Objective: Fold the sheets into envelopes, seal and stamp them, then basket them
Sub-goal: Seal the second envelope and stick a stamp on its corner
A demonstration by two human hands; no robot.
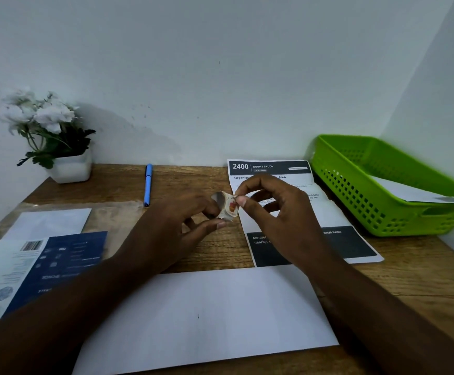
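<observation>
You hold both hands above the wooden desk (215, 253), just past the far edge of the white envelope (207, 318) that lies flat in front of you. Your left hand (185, 226) grips a small roll of stamps (227, 205), fingers curled under it and thumb beside it. Your right hand (277, 212) pinches the loose end of that roll between thumb and forefinger, the other fingers arched above. The stamp facing you shows an orange picture. Under your right hand lies a printed sheet (309, 220) headed 2400. To the right stands the green basket (383, 185) with 1 white envelope (410, 193) inside. A blue pen (148, 184), a potted white flower (50, 136) and a plastic packet (44, 255) sit to your left.
</observation>
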